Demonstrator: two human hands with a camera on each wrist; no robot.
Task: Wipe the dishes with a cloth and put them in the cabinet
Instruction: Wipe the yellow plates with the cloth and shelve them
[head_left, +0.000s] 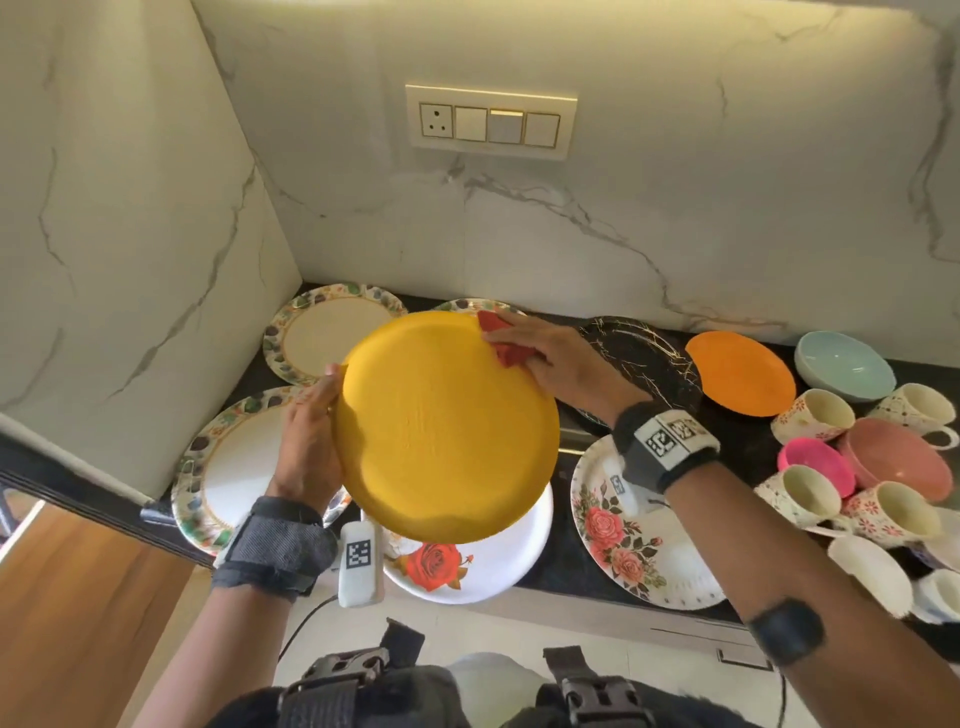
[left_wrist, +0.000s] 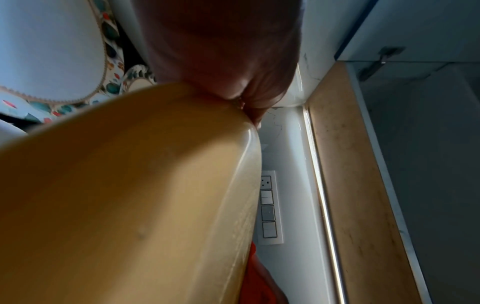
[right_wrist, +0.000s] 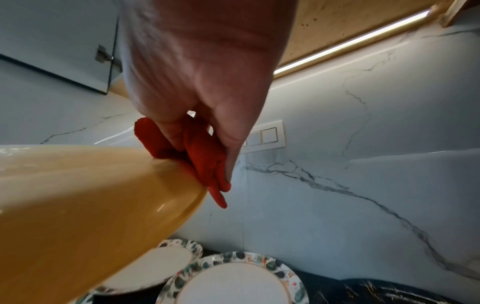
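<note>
bare forearms, dark grey wrist straps (head_left: 275, 540), white coded tags (head_left: 359, 555), black armband (head_left: 786, 631)

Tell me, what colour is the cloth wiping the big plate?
Red. The cloth shows best in the right wrist view.

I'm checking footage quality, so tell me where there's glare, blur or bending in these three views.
Head view: sharp, evenly lit; wide-angle bends the wall edges, the yellow plate shows no glare. Left wrist view: the plate fills the frame, soft and shadowed, the left hand dark and blurred, the light strip blown out. Right wrist view: the right hand close and stretched, the red cloth fairly crisp, a small highlight on the plate's rim.
</note>
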